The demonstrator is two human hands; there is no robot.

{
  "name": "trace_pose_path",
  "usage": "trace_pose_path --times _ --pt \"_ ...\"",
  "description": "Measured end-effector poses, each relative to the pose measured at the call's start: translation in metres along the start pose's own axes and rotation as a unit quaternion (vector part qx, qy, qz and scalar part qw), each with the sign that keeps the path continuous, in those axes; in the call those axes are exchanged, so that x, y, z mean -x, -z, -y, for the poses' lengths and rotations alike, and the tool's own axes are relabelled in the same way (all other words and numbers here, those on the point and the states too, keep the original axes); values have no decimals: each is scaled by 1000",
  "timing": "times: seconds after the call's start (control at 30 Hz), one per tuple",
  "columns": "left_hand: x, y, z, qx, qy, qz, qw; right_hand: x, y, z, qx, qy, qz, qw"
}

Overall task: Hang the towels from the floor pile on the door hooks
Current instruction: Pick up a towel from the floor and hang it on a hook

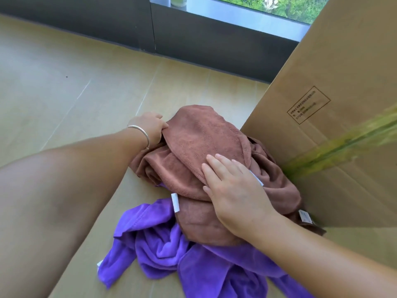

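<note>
Brown towel [199, 134] lay atop the pile on the floor [64, 87], over purple towel [163, 250], against cardboard box [335, 104]. Left hand [150, 126] pinched its far edge; right hand [232, 190] rested flat, fingers spread, on top.

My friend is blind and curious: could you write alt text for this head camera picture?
Two bare hands reach into a pile of towels on the floor: the left hand grips the brown towel edge, the right hand lies flat on it. A purple towel lies underneath, beside a cardboard box.

Thin silver bangle [140, 134], bare forearms
</note>
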State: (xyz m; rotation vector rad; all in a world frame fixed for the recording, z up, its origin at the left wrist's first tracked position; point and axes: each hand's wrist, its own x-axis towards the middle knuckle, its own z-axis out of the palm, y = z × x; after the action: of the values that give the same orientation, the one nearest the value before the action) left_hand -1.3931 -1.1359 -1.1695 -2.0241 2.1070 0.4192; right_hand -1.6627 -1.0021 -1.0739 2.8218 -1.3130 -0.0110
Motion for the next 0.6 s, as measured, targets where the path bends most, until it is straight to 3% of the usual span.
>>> trace_pose_path --times 0.27,0.4,0.6 --pt "92 91 34 10 -2 -79 997 10 75 -18 23 -36 49 998" --pt "165 145 62 16 -2 -70 997 9 138 -12 23 -45 80 996" --pt "284 235 103 60 26 -125 990 -15 250 23 2 -9 114 993"
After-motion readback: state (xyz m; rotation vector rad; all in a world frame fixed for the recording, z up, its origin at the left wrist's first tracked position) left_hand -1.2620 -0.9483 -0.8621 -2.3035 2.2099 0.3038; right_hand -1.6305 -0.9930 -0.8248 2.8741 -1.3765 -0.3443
